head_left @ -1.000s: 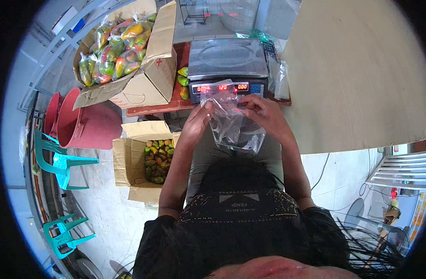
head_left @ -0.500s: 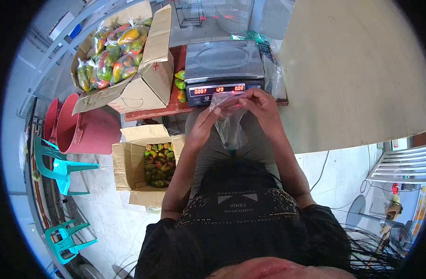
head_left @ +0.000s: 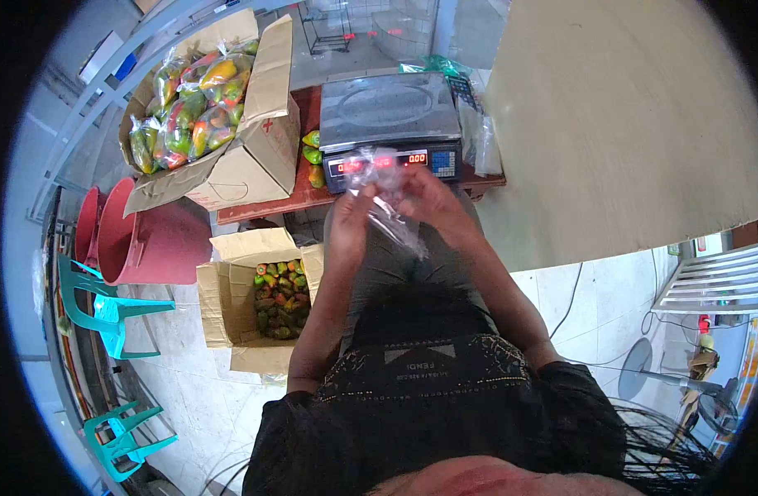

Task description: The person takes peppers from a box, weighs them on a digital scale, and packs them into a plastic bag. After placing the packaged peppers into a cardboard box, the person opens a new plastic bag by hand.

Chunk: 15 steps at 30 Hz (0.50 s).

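Both hands hold a clear plastic bag (head_left: 395,223) in front of the scale's display, over the lap. My left hand (head_left: 353,217) pinches its left side near the top. My right hand (head_left: 428,197) has its fingers closed on the upper right side, a little blurred. The bag looks flat, with nothing visible inside, and hangs down between the hands. Behind it stands a digital scale (head_left: 389,112) with a bare metal plate and lit red numbers, partly covered by the bag. A few green and orange peppers (head_left: 313,157) lie left of the scale on the red table (head_left: 267,207).
A carton (head_left: 259,161) of bagged peppers stands at the upper left. Below it, an open carton (head_left: 217,306) holds loose peppers. Red tubs (head_left: 168,244) and turquoise chairs (head_left: 118,318) are at the left. A large board (head_left: 619,140) fills the right; a fan (head_left: 635,369) stands lower right.
The bag has been drawn narrower and now hangs slanting to the right. Both hands have shifted slightly left and closer together. The view has tilted a little.
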{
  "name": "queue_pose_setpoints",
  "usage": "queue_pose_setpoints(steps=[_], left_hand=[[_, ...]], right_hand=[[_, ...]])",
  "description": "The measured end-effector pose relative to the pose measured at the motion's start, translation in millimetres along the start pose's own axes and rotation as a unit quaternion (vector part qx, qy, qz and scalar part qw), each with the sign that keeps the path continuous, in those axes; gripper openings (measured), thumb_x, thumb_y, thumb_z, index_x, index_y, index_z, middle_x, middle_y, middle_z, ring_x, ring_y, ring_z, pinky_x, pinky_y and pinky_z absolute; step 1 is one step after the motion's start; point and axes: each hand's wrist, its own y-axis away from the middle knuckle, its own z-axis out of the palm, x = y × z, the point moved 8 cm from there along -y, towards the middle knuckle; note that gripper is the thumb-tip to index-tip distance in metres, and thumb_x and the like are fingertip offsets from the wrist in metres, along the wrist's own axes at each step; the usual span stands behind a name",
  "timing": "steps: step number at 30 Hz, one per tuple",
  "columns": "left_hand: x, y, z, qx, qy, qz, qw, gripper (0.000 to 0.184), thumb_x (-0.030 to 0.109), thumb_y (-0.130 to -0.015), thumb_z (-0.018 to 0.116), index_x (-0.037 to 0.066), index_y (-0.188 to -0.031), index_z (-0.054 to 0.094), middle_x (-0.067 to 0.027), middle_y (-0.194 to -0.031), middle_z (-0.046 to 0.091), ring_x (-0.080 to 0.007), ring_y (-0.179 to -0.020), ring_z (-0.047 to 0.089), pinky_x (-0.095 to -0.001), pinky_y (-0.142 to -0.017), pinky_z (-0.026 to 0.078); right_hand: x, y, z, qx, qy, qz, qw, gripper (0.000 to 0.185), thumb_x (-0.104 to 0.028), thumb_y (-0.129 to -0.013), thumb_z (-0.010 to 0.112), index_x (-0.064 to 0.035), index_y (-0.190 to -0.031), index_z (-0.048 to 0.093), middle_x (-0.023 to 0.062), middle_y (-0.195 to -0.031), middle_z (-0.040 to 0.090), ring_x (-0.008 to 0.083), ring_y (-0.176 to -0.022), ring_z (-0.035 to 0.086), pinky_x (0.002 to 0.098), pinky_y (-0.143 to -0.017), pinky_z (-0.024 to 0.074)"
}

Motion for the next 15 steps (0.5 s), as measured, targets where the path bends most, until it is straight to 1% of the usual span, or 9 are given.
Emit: queue_pose_setpoints(steps=[1, 2, 3, 4, 7, 11, 12, 14, 15], left_hand=[[2, -2, -4, 0.018, 0.086, -0.004, 0.996, 0.03, 0.029, -0.098, 0.052, 0.004, -0.111, 0.061, -0.0035, -0.101, 0.065, -0.0128, -0.092, 0.06, -0.0319, -0.083, 0.047], [3, 0, -12, 0.064, 0.098, -0.009, 0.993, 0.039, 0.036, -0.096, 0.055, 0.005, -0.119, 0.054, -0.0065, -0.101, 0.065, -0.0179, -0.09, 0.063, -0.033, -0.079, 0.051], [13, 0, -6, 0.005, 0.176, 0.004, 0.984, 0.032, 0.032, -0.098, 0.052, 0.005, -0.114, 0.058, -0.0062, -0.101, 0.065, -0.0153, -0.092, 0.062, -0.0342, -0.083, 0.049], [12, 1, -18, 0.018, 0.191, -0.006, 0.981, 0.033, 0.032, -0.098, 0.051, 0.005, -0.116, 0.056, -0.0066, -0.102, 0.065, -0.0158, -0.092, 0.062, -0.0346, -0.083, 0.049], [1, 3, -54, 0.025, 0.282, -0.018, 0.959, 0.034, 0.031, -0.099, 0.05, 0.005, -0.12, 0.053, -0.0077, -0.106, 0.063, -0.0176, -0.095, 0.061, -0.0357, -0.086, 0.048], [22, 17, -45, 0.147, 0.27, 0.007, 0.952, 0.037, 0.031, -0.1, 0.049, 0.005, -0.126, 0.049, -0.0096, -0.116, 0.06, -0.0201, -0.104, 0.058, -0.0374, -0.091, 0.046], [7, 13, -53, 0.086, 0.32, 0.0, 0.943, 0.042, 0.032, -0.101, 0.045, 0.003, -0.131, 0.047, -0.0128, -0.124, 0.057, -0.023, -0.109, 0.057, -0.0403, -0.096, 0.046], [7, 12, -34, 0.059, 0.35, 0.001, 0.935, 0.042, 0.031, -0.101, 0.044, 0.003, -0.132, 0.046, -0.0127, -0.124, 0.057, -0.0238, -0.111, 0.057, -0.0408, -0.098, 0.045], [8, 11, -25, 0.045, 0.364, 0.002, 0.93, 0.042, 0.031, -0.101, 0.043, 0.003, -0.132, 0.045, -0.0126, -0.125, 0.057, -0.0242, -0.111, 0.056, -0.0411, -0.099, 0.045]], right_hand=[[4, 2, 4, -0.045, 0.009, 0.025, 0.999, 0.035, -0.023, -0.087, 0.067, -0.004, -0.115, 0.054, 0.0017, -0.099, 0.059, 0.01, -0.094, 0.058, 0.0285, -0.09, 0.0443], [6, 5, 6, -0.09, 0.019, 0.049, 0.995, 0.039, -0.023, -0.086, 0.068, -0.0041, -0.117, 0.054, 0.002, -0.099, 0.06, 0.0101, -0.094, 0.058, 0.0286, -0.091, 0.0441], [7, 8, 11, -0.136, 0.028, 0.074, 0.988, 0.042, -0.023, -0.085, 0.069, -0.0042, -0.119, 0.053, 0.0022, -0.099, 0.06, 0.0101, -0.094, 0.058, 0.0288, -0.091, 0.0438], [10, 11, 17, -0.149, 0.013, 0.064, 0.987, 0.037, -0.022, -0.085, 0.07, -0.0041, -0.115, 0.057, 0.0031, -0.096, 0.062, 0.0104, -0.094, 0.059, 0.0287, -0.089, 0.045], [39, 27, 26, -0.286, 0.147, 0.148, 0.935, 0.031, -0.022, -0.085, 0.07, -0.0044, -0.109, 0.062, 0.0042, -0.094, 0.063, 0.0115, -0.094, 0.059, 0.0293, -0.087, 0.0462], [58, 34, 23, -0.239, 0.098, 0.109, 0.96, 0.029, -0.024, -0.087, 0.068, -0.0051, -0.109, 0.065, 0.0057, -0.103, 0.064, 0.0144, -0.102, 0.06, 0.0317, -0.09, 0.0466], [49, 31, 22, -0.18, 0.018, 0.105, 0.978, 0.029, -0.023, -0.087, 0.068, -0.0045, -0.109, 0.065, 0.0058, -0.104, 0.064, 0.0144, -0.103, 0.059, 0.0318, -0.091, 0.0463], [32, 26, 27, -0.054, -0.142, 0.093, 0.984, 0.029, -0.022, -0.087, 0.068, -0.0033, -0.109, 0.064, 0.0059, -0.107, 0.064, 0.0145, -0.104, 0.059, 0.0321, -0.093, 0.0458], [35, 27, 35, -0.063, -0.126, 0.087, 0.986, 0.03, -0.021, -0.087, 0.068, -0.0027, -0.11, 0.064, 0.0058, -0.106, 0.064, 0.0144, -0.103, 0.059, 0.0318, -0.093, 0.0461]])
